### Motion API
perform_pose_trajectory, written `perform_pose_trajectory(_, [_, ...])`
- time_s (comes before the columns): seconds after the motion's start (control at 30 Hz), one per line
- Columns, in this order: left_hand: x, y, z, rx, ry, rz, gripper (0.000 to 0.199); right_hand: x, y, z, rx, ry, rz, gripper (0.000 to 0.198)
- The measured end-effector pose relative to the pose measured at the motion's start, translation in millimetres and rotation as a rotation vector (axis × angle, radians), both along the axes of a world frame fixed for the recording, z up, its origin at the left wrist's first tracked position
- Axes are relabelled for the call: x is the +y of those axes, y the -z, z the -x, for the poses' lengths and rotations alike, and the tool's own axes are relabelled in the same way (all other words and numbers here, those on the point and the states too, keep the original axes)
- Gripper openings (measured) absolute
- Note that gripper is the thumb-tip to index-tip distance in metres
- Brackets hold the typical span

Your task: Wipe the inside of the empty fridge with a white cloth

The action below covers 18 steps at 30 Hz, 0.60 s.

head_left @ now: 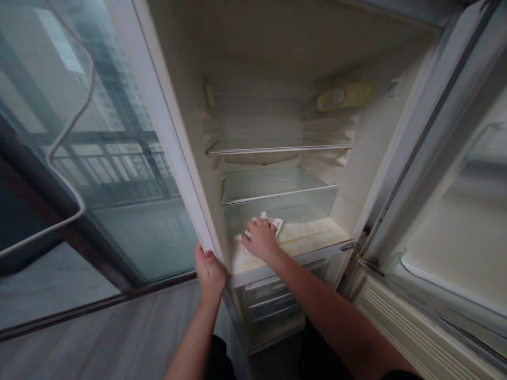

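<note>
My right hand (261, 237) is closed over a crumpled white wipe (278, 222), pressed against the stained floor (304, 235) of an open refrigerator (174, 121). Whether the wipe is cloth or paper cannot be told. Outside, my left hand (209, 272) grips the refrigerator's lower left front edge, thumb at the front and the other fingers partly hidden. Just above my right hand, a glass shelf (277, 184) with a clear front panel spans the compartment. A second glass shelf (279, 149) sits higher up.
The open door (455, 211) stands at the right, beside a metal hinge (350, 246). Freezer drawers (277, 295) lie below the compartment. A yellowish lamp cover (344, 97) is on the inner right wall. At the left, a white cable (65, 137) hangs before a glass window (130, 158).
</note>
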State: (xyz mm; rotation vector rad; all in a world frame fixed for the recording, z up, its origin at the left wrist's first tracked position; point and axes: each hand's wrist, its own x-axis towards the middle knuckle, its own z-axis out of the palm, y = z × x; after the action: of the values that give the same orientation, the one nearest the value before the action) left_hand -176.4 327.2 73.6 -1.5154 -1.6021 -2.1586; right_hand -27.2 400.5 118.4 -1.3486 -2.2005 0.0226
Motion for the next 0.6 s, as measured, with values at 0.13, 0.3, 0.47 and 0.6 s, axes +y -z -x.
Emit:
perform_pose_trajectory(0.13, [-1.1,2.3,2.4,-0.013,0.045,0.01,0.069,-20.1,11.2,32.8,-0.107,-0.191,0.024,0.029])
perform_pose_trajectory(0.3, [-9.2,4.9,7.7,0.087,0.062,0.054,0.066,-9.3,18.7,8.4,0.053,-0.147,0.075,0.032])
perform_pose_trajectory(0.47, [-25.4,32.5,24.1,0.037,0.197,0.243,0.055,3.3,33.2,-78.6,-0.065,-0.173,0.015,0.022])
perform_pose_trajectory(0.6, [-61.4,110.9,26.0,-0.164,0.328,0.504,0.054,14.7,40.3,-176.1,-0.116,0.239,0.081,0.037])
